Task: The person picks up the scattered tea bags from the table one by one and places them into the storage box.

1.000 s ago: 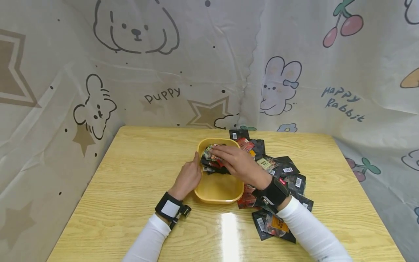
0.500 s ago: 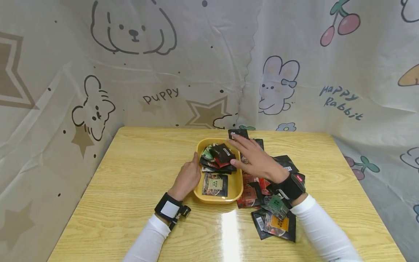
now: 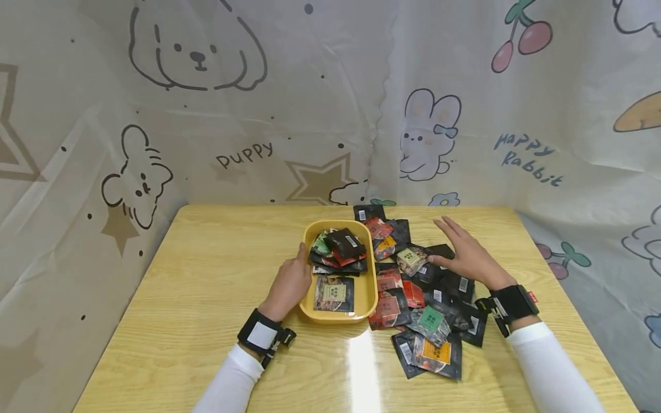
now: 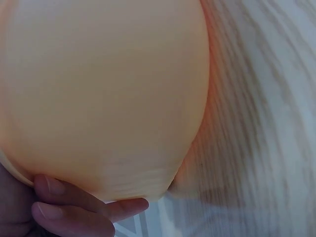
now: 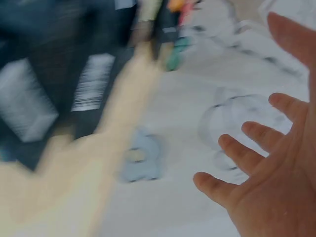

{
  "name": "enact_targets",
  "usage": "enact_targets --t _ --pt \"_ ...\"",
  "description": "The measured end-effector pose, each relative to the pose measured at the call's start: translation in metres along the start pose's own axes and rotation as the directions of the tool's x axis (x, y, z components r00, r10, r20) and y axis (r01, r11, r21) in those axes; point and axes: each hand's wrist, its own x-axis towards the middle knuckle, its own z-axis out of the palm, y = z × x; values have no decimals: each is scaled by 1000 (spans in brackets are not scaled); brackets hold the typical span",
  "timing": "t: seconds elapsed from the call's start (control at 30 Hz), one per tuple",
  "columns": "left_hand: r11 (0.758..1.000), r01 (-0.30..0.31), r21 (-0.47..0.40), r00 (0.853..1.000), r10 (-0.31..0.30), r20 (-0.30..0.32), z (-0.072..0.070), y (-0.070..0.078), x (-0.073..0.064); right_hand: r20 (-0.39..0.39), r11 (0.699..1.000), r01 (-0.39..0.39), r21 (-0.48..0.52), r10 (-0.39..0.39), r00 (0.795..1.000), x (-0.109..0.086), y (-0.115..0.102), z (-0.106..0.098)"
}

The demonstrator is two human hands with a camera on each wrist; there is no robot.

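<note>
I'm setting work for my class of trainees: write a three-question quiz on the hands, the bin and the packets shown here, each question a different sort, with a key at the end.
1. Multiple choice. In the head view, where do most of the loose packets outside the bin lie?
A) To its left
B) To its right
C) Underneath it

2. True or false. The right hand has its fingers apart and holds nothing.

3. Fill in the gap. The hand touching the bin is the ____ hand.

Key:
1. B, on the table to its right.
2. True; the right wrist view shows this.
3. Left; the left hand is at the bin's side.
</note>
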Motion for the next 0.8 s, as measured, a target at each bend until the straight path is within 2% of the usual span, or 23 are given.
enact_targets --t 0.17,0.33,0.5,0.63,0.8 --pt "1000 1 -6 1000 -1 4 0 -1 -1 138 996 -79 37 73 988 -9 23 27" --pt "1000 18 -12 999 -17 27 0 0 -1 212 997 -76 27 69 975 -15 30 40" --pt "1000 16 -3 1000 -16 26 -2 1 0 200 999 -38 -26 43 979 -14 26 39" --pt "1000 11 0 1000 -11 18 -3 2 0 187 998 -43 -41 50 981 -12 23 38" --pt "1000 17 -2 999 -17 27 -2 1 -1 136 997 -9 -74 19 990 -12 23 41"
